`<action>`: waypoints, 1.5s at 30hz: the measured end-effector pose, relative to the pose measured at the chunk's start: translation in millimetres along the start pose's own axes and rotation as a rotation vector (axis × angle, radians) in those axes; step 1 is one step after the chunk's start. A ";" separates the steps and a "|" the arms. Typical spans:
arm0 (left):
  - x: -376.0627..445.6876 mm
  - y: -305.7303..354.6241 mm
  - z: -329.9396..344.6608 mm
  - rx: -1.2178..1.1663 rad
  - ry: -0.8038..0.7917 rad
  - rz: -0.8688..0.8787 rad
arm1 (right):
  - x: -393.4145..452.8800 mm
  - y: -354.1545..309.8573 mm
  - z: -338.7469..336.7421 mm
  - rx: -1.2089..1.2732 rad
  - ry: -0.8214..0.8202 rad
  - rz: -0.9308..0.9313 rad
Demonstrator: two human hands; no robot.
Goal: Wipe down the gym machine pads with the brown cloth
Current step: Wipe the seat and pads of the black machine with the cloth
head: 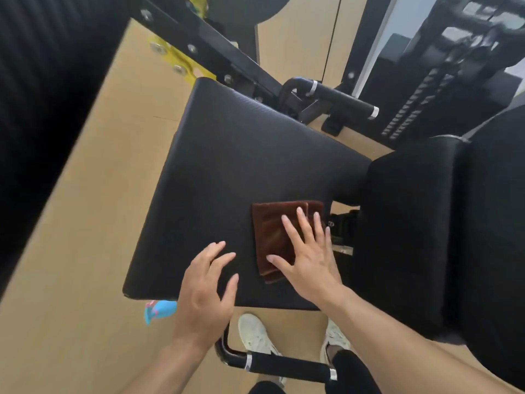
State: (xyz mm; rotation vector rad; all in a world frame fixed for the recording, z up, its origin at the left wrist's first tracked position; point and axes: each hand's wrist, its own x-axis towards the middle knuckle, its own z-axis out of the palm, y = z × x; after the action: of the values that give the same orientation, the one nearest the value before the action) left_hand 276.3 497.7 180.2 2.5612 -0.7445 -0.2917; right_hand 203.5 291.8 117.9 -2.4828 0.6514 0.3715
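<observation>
One flat right hand point(308, 265) on brown cloth point(272, 237)

A single head-worn camera is looking steeply down and forward from above a person who is standing at the near edge of a black seat pad point(227, 172). The wide lens is bending straight lines toward the frame's edges. The pad is filling the middle of the view at close range, its near edge running just above the person's white shoes point(255, 334) at the bottom. Both forearms are entering from the lower edge. A second black pad point(412, 223) is sitting close on the right, the machine's frame point(216, 49) is crossing the top, and tan floor point(71, 280) is showing along the left. No second view is sharing the scene.
</observation>
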 end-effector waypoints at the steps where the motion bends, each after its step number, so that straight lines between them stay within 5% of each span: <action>1: 3.3 -7.1 -1.2 0.025 0.022 0.025 | 6.4 1.3 8.2 0.014 0.029 -0.010; 8: 31.1 -77.4 -41.4 0.250 0.315 -0.060 | 12.6 -36.7 42.4 0.223 0.318 -0.023; 12: 32.1 -103.0 -44.5 -0.070 0.463 -0.495 | -0.9 -67.9 55.0 0.060 0.276 -0.545; 16: 38.9 -109.7 -27.5 -0.311 0.530 -0.817 | 39.2 -57.3 31.6 -0.121 0.207 -0.721; 24: 38.6 -113.3 -21.3 -0.167 0.506 -0.750 | 144.8 -108.3 -22.8 0.067 0.278 -0.255; 34: 34.6 -130.0 -22.7 -0.382 0.451 -0.671 | 30.4 -130.7 49.2 0.077 0.166 -0.879; 45: 36.9 -134.8 -22.0 -0.584 0.438 -0.705 | -3.3 -137.2 63.3 -0.064 0.122 -0.717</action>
State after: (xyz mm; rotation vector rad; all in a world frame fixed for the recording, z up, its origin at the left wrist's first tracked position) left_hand 375.2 586.6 132.0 2.1046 0.3776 -0.1218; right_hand 264.4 429.9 126.8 -2.6096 -0.2309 -0.0367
